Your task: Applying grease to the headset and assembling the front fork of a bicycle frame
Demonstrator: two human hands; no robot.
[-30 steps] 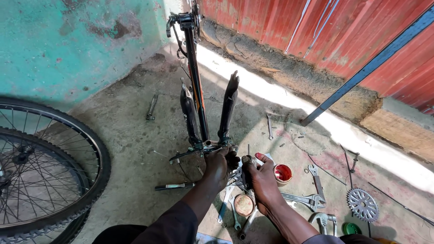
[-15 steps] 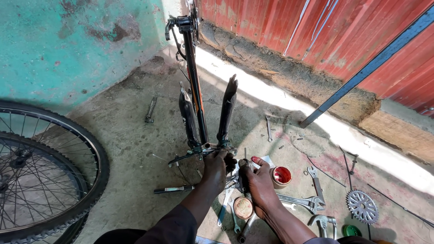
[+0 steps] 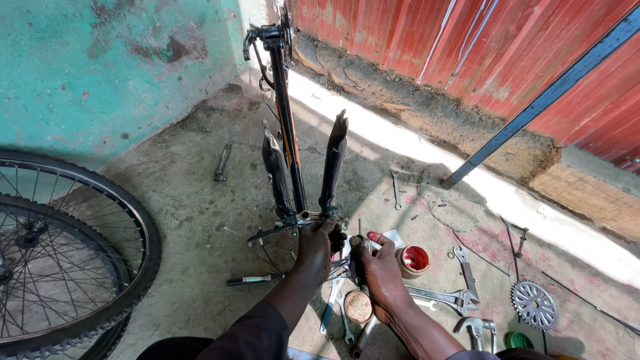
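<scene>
1. Far left, I see a bicycle wheel [image 3: 63, 267] lying flat.
2. At centre, my left hand [image 3: 319, 247] clenches the bicycle frame [image 3: 288, 153].
3. Just right, my right hand [image 3: 380, 270] grasps a dark-handled tool [image 3: 358, 257], beside a red-filled tin [image 3: 413, 261].

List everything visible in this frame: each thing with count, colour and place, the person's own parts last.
bicycle frame: one, black, upside down at centre
fork legs: two, black, pointing up
wheels: two, black tyres, left
red tin: one, open, right of the hands
adjustable wrench: one, silver, on the ground, right
spanner: one, silver, beside the tin
chainring: one, silver, far right
screwdriver: one, dark, on the ground left of the forearm
left hand: gripping the fork crown
right hand: holding a dark tool
</scene>
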